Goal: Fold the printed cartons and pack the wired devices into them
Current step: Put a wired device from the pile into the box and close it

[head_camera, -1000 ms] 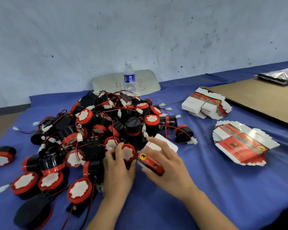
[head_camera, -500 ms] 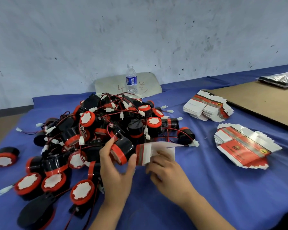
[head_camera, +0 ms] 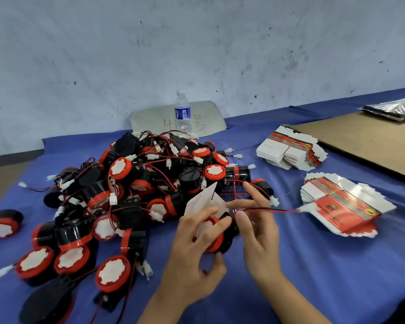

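My left hand grips one black and red wired device just above the blue cloth, together with a white carton that sticks up behind it. My right hand pinches that device's red and black wire, which stretches right to a white plug. A big heap of the same devices lies to the left. Two stacks of flat printed cartons lie to the right.
A water bottle stands at the back in front of a pale board leaning on the wall. A brown cardboard sheet and a black plastic packet lie at the far right. The blue cloth covers the table.
My left hand lifted a device out of the heap and brought it to the carton. My right hand left the carton and now pulls the device's wire out to the right.
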A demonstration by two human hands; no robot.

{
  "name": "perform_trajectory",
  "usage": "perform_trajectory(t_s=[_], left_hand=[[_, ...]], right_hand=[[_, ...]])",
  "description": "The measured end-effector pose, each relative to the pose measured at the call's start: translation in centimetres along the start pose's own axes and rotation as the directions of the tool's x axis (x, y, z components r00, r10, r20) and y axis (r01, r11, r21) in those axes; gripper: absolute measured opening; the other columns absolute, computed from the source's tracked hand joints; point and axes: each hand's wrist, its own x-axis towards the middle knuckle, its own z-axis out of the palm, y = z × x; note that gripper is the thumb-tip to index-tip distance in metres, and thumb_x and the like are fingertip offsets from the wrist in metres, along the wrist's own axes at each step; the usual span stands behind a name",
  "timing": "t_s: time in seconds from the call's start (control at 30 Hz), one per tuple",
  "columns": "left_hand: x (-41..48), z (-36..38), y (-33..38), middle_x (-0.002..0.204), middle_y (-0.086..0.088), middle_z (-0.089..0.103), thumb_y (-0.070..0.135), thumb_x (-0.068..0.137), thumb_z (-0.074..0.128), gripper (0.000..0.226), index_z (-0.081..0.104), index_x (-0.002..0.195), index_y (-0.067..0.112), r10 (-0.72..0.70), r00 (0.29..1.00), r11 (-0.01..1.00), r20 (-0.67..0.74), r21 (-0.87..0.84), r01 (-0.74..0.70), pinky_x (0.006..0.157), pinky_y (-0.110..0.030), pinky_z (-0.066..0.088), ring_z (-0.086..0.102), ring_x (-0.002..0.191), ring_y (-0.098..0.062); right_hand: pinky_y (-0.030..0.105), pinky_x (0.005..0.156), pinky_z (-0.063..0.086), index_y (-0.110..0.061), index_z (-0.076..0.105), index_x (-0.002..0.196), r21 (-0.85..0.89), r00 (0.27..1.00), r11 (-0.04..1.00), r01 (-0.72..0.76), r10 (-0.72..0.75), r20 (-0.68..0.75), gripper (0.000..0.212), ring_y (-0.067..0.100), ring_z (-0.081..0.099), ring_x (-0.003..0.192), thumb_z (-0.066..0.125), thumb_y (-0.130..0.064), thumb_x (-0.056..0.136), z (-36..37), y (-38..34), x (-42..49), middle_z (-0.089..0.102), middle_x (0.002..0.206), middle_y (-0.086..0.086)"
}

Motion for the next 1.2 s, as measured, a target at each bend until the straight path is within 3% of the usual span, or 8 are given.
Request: perform_trajectory(t_s=[0.1,0.23,0.43,0.63,0.73,0.87,1.07,1.2], left_hand=[[0.2,0.3,0.3,0.139,0.009,0.044,0.018,0.074,0.062,0.07,0.039,0.139,0.027,-0.089,0.994,0.992,-0.064,-0.092,0.083,0.093,-0.024,0.047,0.049,0.121,-0.014],[0.0,0.4,0.0,0.135,0.009,0.042,0.027,0.077,0.068,0.072,0.035,0.141,0.022,-0.175,0.973,0.981,-0.153,-0.112,0.159,0.092,-0.015,0.046,0.048,0.122,-0.004],[0.0,-0.1,0.0,0.143,0.016,0.044,0.044,0.076,0.067,0.079,0.029,0.144,0.038,-0.245,0.954,0.969,-0.171,-0.078,0.235,0.093,-0.005,0.04,0.047,0.125,-0.003],[0.1,1.3,-0.9,0.157,0.017,0.014,0.061,0.068,0.073,0.106,0.011,0.151,0.039,-0.435,0.882,0.895,-0.183,-0.197,0.401,0.114,-0.037,0.032,0.009,0.146,0.0],[0.0,1.2,-1.4,0.146,0.022,0.037,0.069,0.054,0.07,0.112,0.002,0.141,0.055,-0.562,0.826,0.806,-0.043,-0.256,0.534,0.103,-0.028,0.044,0.034,0.136,0.002],[-0.5,1.5,-1.9,0.108,0.016,0.064,0.063,0.058,0.072,0.109,0.0,0.139,0.063,-0.573,0.817,0.792,0.063,-0.215,0.572,0.081,-0.011,0.048,0.061,0.099,0.004],[-1.1,2.1,-1.8,0.127,0.028,0.046,0.017,0.075,0.082,0.113,0.005,0.135,0.072,-0.46,0.886,0.883,0.056,-0.074,0.463,0.084,0.002,0.036,0.045,0.111,0.021],[-0.9,1.9,-1.5,0.133,0.019,0.043,0.01,0.078,0.078,0.085,0.036,0.13,0.063,-0.385,0.922,0.923,0.049,-0.01,0.386,0.085,0.003,0.034,0.043,0.113,0.019]], right_hand=[[0.023,0.07,0.049,-0.04,0.058,0.119,-0.103,0.986,0.983,0.15,-0.157,-0.063,0.03,0.011,0.063,0.086,0.054,-0.029,0.091,-0.3,-0.2,0.0,0.064,0.104,-0.012],[0.026,0.09,0.05,-0.013,0.06,0.113,-0.321,0.882,0.824,0.468,-0.413,0.225,0.043,0.015,0.059,0.11,0.071,-0.042,0.083,0.3,-0.1,-0.8,0.059,0.118,0.011],[0.028,0.092,0.051,-0.027,0.055,0.117,-0.314,0.966,0.916,0.249,-0.21,0.153,0.053,0.011,0.056,0.118,0.083,-0.03,0.072,0.4,0.5,-0.4,0.057,0.124,0.0],[0.033,0.08,0.054,-0.022,0.06,0.095,-0.246,0.999,0.969,0.032,-0.041,-0.032,0.028,0.02,0.062,0.096,0.075,-0.019,0.072,0.2,1.3,0.2,0.062,0.099,0.002],[0.028,0.079,0.054,-0.018,0.059,0.089,-0.19,0.997,0.982,0.006,-0.019,-0.069,0.02,0.021,0.063,0.095,0.071,-0.025,0.074,0.2,1.3,0.2,0.062,0.098,0.005],[0.019,0.082,0.049,-0.015,0.06,0.087,-0.346,0.996,0.934,0.091,-0.083,0.038,0.025,0.009,0.06,0.104,0.078,-0.026,0.073,0.3,1.3,0.0,0.06,0.104,-0.001],[0.014,0.075,0.041,-0.011,0.069,0.083,-0.644,0.938,0.727,0.236,0.003,0.346,0.009,0.014,0.051,0.087,0.072,-0.019,0.082,0.0,1.8,-0.2,0.063,0.093,-0.005],[0.019,0.076,0.047,-0.018,0.066,0.1,-0.571,0.931,0.813,0.115,0.112,0.347,0.021,0.009,0.054,0.093,0.055,-0.025,0.083,-0.1,1.3,-0.3,0.063,0.094,-0.008]])
